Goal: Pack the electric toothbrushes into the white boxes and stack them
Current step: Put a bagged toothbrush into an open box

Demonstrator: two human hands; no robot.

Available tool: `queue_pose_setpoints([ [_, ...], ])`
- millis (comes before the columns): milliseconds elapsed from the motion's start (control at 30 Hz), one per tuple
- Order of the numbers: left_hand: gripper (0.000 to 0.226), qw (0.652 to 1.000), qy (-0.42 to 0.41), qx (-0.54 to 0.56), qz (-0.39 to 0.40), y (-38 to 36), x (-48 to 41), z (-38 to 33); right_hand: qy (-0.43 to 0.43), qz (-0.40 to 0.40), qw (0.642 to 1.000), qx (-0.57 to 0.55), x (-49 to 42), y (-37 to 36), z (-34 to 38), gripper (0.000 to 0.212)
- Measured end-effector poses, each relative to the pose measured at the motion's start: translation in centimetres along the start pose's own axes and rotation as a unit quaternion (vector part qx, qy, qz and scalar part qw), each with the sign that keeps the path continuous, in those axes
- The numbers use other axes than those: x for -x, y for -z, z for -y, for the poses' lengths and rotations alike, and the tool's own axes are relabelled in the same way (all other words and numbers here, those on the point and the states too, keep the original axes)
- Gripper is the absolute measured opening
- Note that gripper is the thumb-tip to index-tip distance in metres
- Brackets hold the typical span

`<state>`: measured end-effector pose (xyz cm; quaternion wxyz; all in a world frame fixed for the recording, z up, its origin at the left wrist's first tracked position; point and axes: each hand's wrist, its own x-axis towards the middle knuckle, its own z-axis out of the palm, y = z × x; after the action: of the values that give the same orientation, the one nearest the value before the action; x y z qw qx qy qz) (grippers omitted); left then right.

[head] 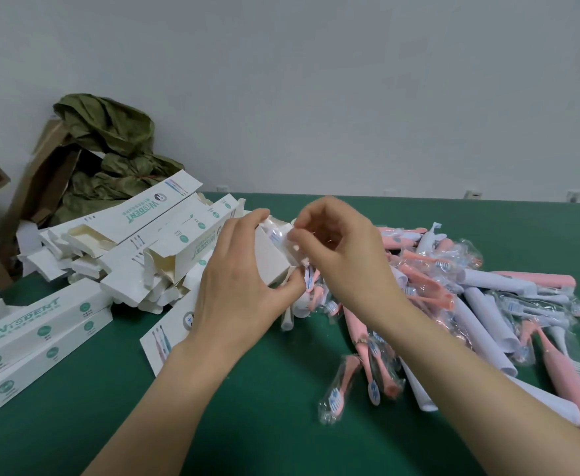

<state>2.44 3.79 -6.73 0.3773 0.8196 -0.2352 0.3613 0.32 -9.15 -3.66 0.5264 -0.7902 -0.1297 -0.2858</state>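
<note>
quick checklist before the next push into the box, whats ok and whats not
1. Left hand grips the white box firmly: ok.
2. Box end faces the right hand and is open: ok.
3. Right hand pinches the wrapped brush head at the box mouth: ok.
4. Wrapped brush head fully inside: not ok, plastic sticks out.
5. Toothbrush handle already in the box: cannot tell, the hands hide the inside.
6. Closed boxes lie on the left to stack onto: ok.
</note>
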Motion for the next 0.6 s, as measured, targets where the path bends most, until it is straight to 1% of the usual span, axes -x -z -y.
queue_pose_setpoints([
  [67,0.067,1.0,-0.002,-0.004,0.0,-0.12,0.1,-0.06,0.039,0.052,0.994,0.087,0.11,-0.07,-0.07,0.01],
  [133,0.066,1.0,-0.004,-0.007,0.001,-0.19,0.12,-0.06,0.081,0.092,0.978,0.168,0.1,0.0,-0.1,0.013],
  [167,0.064,1.0,-0.006,-0.009,-0.001,-0.17,0.09,-0.02,0.087,0.098,0.977,0.168,0.11,0.08,-0.16,0.017],
  [267,0.063,1.0,-0.011,-0.011,-0.012,-0.1,0.03,0.01,0.077,0.085,0.987,0.117,0.25,0.05,0.07,0.023],
  [367,0.064,1.0,-0.013,-0.003,-0.012,-0.09,0.04,-0.29,0.138,0.084,0.969,0.186,0.4,-0.18,0.22,0.027],
  [400,0.066,1.0,-0.01,-0.002,-0.013,-0.05,0.01,-0.38,0.142,0.087,0.965,0.204,0.31,-0.15,0.16,0.027],
  [467,0.066,1.0,-0.007,-0.005,-0.013,-0.04,-0.05,-0.33,0.113,0.082,0.968,0.207,0.18,-0.03,0.02,0.024],
  [533,0.065,1.0,-0.011,-0.006,-0.022,0.01,-0.1,-0.16,0.086,0.042,0.976,0.195,0.13,-0.05,-0.19,0.023],
  [600,0.067,0.999,-0.019,0.001,-0.028,0.08,-0.11,-0.19,0.041,-0.007,0.983,0.18,0.07,0.04,-0.44,0.031],
])
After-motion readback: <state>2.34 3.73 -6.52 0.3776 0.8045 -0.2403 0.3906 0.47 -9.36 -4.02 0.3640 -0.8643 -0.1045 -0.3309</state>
